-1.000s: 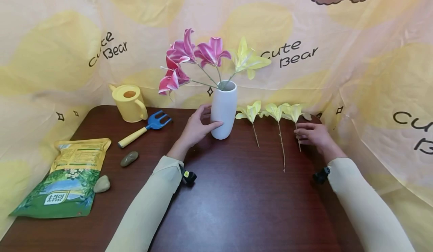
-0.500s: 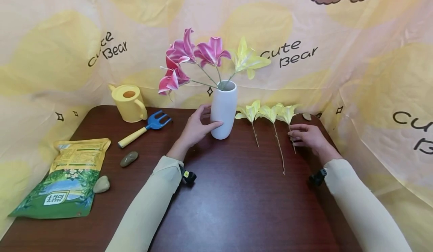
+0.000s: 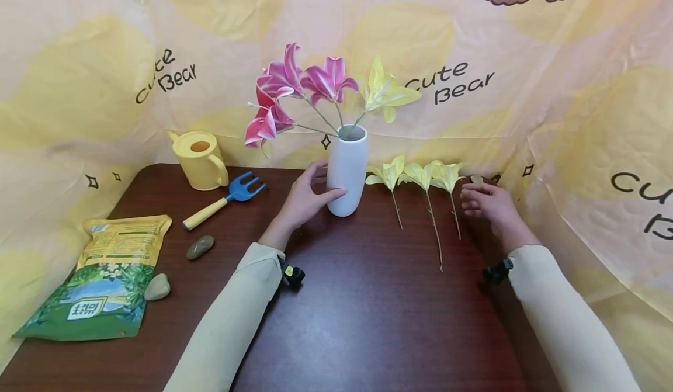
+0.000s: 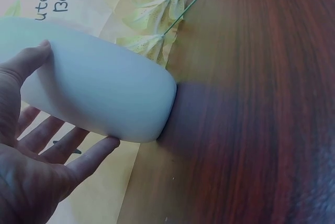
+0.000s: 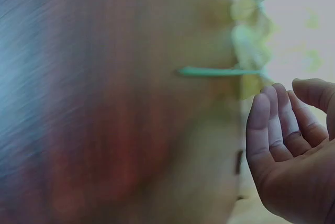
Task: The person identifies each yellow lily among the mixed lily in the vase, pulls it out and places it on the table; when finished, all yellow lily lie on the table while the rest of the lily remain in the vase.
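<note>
Bright, even, diffuse light, pale sheen on the dark surface (image 3: 368, 322), soft shadow beside the vase (image 4: 99, 98), head view sharp with wide-angle bowing at the edges, left wrist view clear, right wrist view heavily motion-blurred, fingers (image 5: 272, 124) soft-edged.

The table (image 3: 368, 322) is seen from above and forward by the head camera. The vase (image 4: 99, 90) is viewed closely from the left wrist (the right-wrist view is blurred); the yellow lilies (image 3: 420, 176) are shared.
</note>
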`<state>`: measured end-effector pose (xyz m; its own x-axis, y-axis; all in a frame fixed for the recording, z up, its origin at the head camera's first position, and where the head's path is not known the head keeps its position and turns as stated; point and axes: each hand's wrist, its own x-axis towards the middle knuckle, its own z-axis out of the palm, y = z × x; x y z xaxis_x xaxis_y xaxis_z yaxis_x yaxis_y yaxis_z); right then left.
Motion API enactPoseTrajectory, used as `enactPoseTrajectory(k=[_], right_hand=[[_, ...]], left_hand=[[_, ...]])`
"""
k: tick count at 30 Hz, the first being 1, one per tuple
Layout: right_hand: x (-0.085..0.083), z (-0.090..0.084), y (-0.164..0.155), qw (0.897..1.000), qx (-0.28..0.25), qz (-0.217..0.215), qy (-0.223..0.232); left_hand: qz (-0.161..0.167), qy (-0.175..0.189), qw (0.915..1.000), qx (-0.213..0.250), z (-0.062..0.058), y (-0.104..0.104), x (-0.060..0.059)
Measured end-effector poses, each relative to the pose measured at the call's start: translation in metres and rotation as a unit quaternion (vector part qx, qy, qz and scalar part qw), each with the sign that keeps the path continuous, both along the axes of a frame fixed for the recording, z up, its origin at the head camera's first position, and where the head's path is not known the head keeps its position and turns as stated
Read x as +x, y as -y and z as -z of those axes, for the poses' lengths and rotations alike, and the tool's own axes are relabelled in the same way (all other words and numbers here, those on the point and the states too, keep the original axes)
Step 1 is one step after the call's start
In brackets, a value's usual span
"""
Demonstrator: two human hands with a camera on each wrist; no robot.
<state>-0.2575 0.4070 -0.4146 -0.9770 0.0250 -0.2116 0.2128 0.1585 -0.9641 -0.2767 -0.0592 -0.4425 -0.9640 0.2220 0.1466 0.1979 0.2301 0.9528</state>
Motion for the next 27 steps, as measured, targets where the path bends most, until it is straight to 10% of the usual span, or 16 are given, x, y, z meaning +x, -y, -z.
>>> enactPoseTrajectory(k=[7, 17, 27], right_hand=[[-0.009, -0.035, 0.034, 0.997, -0.037, 0.005, -0.061], [-0.022, -0.086, 0.109, 0.991, 0.052, -0.053, -0.107], [-0.036, -0.111, 0.178, 0.989, -0.021, -0.068, -0.126]], left_hand=[[0.003, -0.002, 1.0, 0.0, 0.001, 0.002, 0.001], [0.008, -0.004, 1.0, 0.002, -0.001, 0.002, 0.0], [0.008, 0.0, 1.0, 0.001, 0.0, 0.001, -0.001]])
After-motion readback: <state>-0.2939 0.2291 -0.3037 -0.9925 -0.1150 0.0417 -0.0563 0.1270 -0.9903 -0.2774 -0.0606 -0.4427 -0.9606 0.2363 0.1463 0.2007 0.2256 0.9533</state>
